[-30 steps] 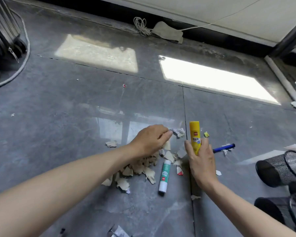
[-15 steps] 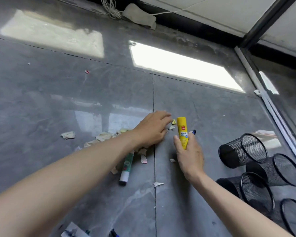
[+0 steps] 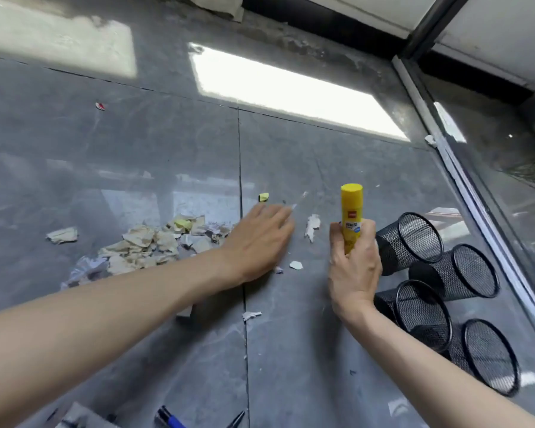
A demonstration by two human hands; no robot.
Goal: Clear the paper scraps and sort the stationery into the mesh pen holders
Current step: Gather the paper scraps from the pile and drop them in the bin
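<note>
Two-handed: gripping the yellow glue stick [image 3: 351,211] upright in the right hand [image 3: 354,267], clenched round its lower half; spreading the left hand [image 3: 260,239] flat beside the paper scraps [image 3: 149,245]. Seeing four mesh holders [image 3: 414,239] lying sideways just right of the grip, mouths turning away rightward; probably needing to tip the stick level.

My left grip [image 3: 260,242] has given up its pinch on a scrap. Its fingers now lie spread and blurred over the floor [image 3: 291,350], just right of the paper scrap pile [image 3: 149,245]. My right grip [image 3: 354,261], holding the yellow glue stick [image 3: 351,208], has shifted right, close beside the mesh pen holders [image 3: 414,239]. The green glue stick no longer shows.
</note>
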